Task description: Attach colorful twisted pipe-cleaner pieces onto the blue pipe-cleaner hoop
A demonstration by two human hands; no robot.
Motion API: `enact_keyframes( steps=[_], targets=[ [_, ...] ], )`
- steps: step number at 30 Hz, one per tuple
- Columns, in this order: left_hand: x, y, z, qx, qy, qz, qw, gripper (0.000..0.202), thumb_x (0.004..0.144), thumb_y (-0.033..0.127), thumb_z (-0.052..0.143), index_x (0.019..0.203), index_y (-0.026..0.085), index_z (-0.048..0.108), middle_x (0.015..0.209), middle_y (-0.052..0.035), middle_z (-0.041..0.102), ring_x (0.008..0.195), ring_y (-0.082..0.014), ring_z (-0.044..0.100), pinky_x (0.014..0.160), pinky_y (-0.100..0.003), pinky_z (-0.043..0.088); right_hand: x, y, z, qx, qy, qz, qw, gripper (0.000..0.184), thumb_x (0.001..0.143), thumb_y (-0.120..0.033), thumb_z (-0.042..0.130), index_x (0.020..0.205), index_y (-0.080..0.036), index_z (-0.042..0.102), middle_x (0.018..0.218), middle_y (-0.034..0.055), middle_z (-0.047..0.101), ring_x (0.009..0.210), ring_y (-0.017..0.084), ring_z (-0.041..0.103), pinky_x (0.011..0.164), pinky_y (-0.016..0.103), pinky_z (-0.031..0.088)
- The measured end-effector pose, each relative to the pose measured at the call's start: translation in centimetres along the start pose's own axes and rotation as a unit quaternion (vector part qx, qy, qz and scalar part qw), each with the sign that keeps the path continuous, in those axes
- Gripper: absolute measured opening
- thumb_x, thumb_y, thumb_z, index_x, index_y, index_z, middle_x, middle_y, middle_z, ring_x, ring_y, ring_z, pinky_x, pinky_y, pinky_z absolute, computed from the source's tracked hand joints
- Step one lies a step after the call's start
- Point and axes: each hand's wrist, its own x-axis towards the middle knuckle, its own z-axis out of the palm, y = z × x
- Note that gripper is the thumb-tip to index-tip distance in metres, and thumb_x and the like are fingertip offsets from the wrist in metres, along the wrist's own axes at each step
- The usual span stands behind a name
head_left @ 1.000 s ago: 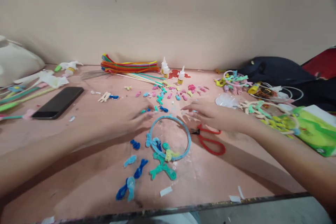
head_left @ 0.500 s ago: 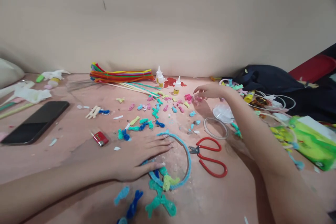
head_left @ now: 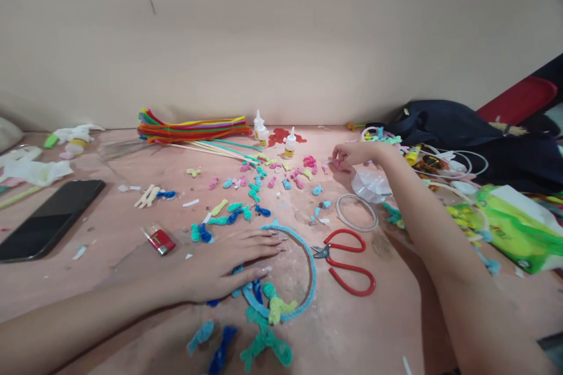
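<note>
Asker: Hands; how do they stand?

Watcher: Left hand (head_left: 224,263) lies flat, palm down, fingers stretched out; it presses on the hoop (head_left: 308,258). Right hand (head_left: 354,154) reaches far forward, fingertips pinched on a pink piece (head_left: 336,164).

Asker: Where is the hoop?

Watcher: On the table (head_left: 109,199); its left arc runs under the left fingers, the rest curves out to their right. Green and blue twists (head_left: 275,307) cling to its near edge, just below the left hand.

Asker: Between the hands?

Watcher: Scissors (head_left: 349,263), red-handled, just right of the hoop; a plain ring (head_left: 356,212) beyond them, beside the right forearm; small coloured bits (head_left: 246,211) scattered beyond the left fingertips and over toward the right hand.

Asker: Further out?

Watcher: Lighter (head_left: 159,240) near the left wrist, on its left; phone (head_left: 48,220) well left of that; glue bottle (head_left: 290,143) left of the right hand; bundle (head_left: 193,128) of long coloured stems further left, by the wall; green pack (head_left: 514,222) right of the right forearm.
</note>
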Motion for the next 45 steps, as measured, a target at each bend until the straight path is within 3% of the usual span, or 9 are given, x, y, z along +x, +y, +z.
enact_keyframes(
  steps=[4,10,18,24,27,30,34,39,45],
  targets=[
    [0.1,-0.1,0.0,-0.01,0.017,0.017,1.0,0.047,0.113,0.044,0.054,0.156,0.03,0.062,0.166,-0.0046,0.056,0.16,-0.0253,0.048,0.137,-0.045,0.039,-0.4,0.2,-0.6,0.012,-0.007,-0.017,1.0,0.031,0.081,-0.028,0.076,0.11,-0.019,0.081,0.107,0.012,0.08,0.081,0.024,0.072,0.054,0.028,0.052],
    [0.0,-0.4,0.2,-0.016,0.019,0.017,1.0,0.045,0.114,0.043,0.051,0.155,0.029,0.064,0.166,-0.005,0.056,0.159,-0.0251,0.049,0.136,-0.047,0.039,-1.6,0.7,-1.5,0.04,0.004,-0.003,0.999,0.043,0.087,-0.04,0.079,0.123,-0.017,0.077,0.105,0.0132,0.077,0.065,0.019,0.068,0.048,0.028,0.048],
    [0.0,-0.3,-0.2,-0.024,0.003,0.007,1.0,0.046,0.115,0.045,0.046,0.154,0.027,0.065,0.166,-0.0041,0.057,0.161,-0.0231,0.047,0.137,-0.044,0.038,-2.3,0.2,-1.7,0.087,0.004,-0.026,0.996,0.032,0.093,-0.036,0.069,0.118,-0.016,0.073,0.091,0.0084,0.074,0.061,0.016,0.064,0.047,0.026,0.045],
    [-0.3,-0.1,-0.3,-0.144,0.016,0.003,0.989,0.038,0.113,0.047,0.051,0.136,0.028,0.074,0.155,-0.0074,0.067,0.151,-0.0248,0.058,0.129,-0.043,0.048,-3.8,-1.2,-2.4,0.136,0.045,-0.117,0.983,0.026,0.097,-0.047,0.066,0.103,-0.023,0.074,0.098,0.0049,0.073,0.078,0.017,0.063,0.064,0.027,0.048],
    [-0.1,0.7,-2.2,-0.192,0.088,-0.043,0.976,0.046,0.116,0.051,0.035,0.136,0.025,0.068,0.137,-0.0123,0.075,0.126,-0.0228,0.074,0.105,-0.038,0.063,-5.3,-3.5,-3.0,0.204,0.11,-0.179,0.956,0.028,0.098,-0.052,0.067,0.097,-0.024,0.072,0.089,0.0029,0.069,0.075,0.015,0.056,0.066,0.028,0.044],
    [2.1,1.9,-6.2,-0.121,0.155,-0.06,0.979,0.059,0.1,0.06,0.069,0.148,0.028,0.058,0.159,-0.0111,0.06,0.151,-0.0306,0.054,0.127,-0.048,0.046,-6.6,-6.5,-3.8,0.255,0.16,-0.238,0.923,0.027,0.099,-0.05,0.071,0.092,-0.023,0.069,0.076,-0.0012,0.059,0.068,0.013,0.046,0.061,0.026,0.037],
    [7.6,2.7,-11.7,-0.007,0.274,0.013,0.962,0.072,0.09,0.064,0.077,0.143,0.02,0.058,0.16,-0.0141,0.055,0.159,-0.0363,0.041,0.136,-0.053,0.029,-7.5,-10.5,-5.5,0.252,0.219,-0.302,0.893,0.023,0.105,-0.032,0.065,0.084,-0.021,0.068,0.067,-0.0042,0.042,0.063,0.011,0.035,0.059,0.025,0.029],
    [12.3,0.7,-13.8,-0.109,0.214,0.053,0.969,0.051,0.093,0.062,0.07,0.108,0.013,0.067,0.109,-0.0132,0.075,0.104,-0.0244,0.074,0.091,-0.039,0.059,-8.2,-12.7,-7.6,0.318,0.286,-0.354,0.832,0.025,0.105,-0.027,0.061,0.081,-0.022,0.064,0.069,-0.0024,0.041,0.063,0.012,0.031,0.057,0.025,0.025],
    [8.5,-0.7,-12.7,-0.127,0.206,0.009,0.97,0.049,0.094,0.066,0.067,0.085,0.019,0.057,0.07,0.0006,0.058,0.061,-0.0112,0.056,0.059,-0.025,0.048,-9.0,-10.9,-7.2,0.429,0.321,-0.32,0.782,0.029,0.101,-0.031,0.066,0.074,-0.023,0.057,0.066,-0.0017,0.039,0.058,0.01,0.03,0.056,0.025,0.022]
  ],
)
